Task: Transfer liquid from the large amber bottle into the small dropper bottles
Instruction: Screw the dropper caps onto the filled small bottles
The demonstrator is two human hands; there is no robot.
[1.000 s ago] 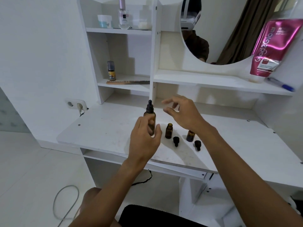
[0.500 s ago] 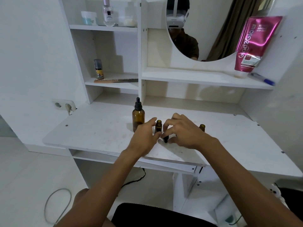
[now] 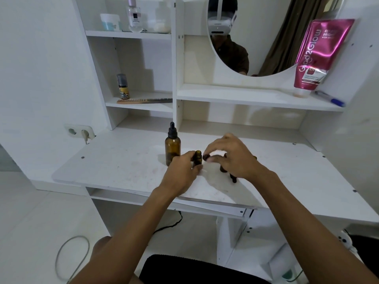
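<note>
Large amber bottle (image 3: pixel 172 147) upright on desk (image 3: pixel 123 160); small dropper bottle (image 3: pixel 198 158) just right of it, nearer desk's front edge.

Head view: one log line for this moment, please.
left hand: holds small bottle, uncapped | right hand: cap in fingertips beside its mouth | big bottle: upright on desk, dropper on

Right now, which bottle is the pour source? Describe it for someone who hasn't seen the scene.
On the white desk, left of both hands, stands the large amber bottle. It is the tallest bottle there, the only one wearing a black dropper cap.
</note>
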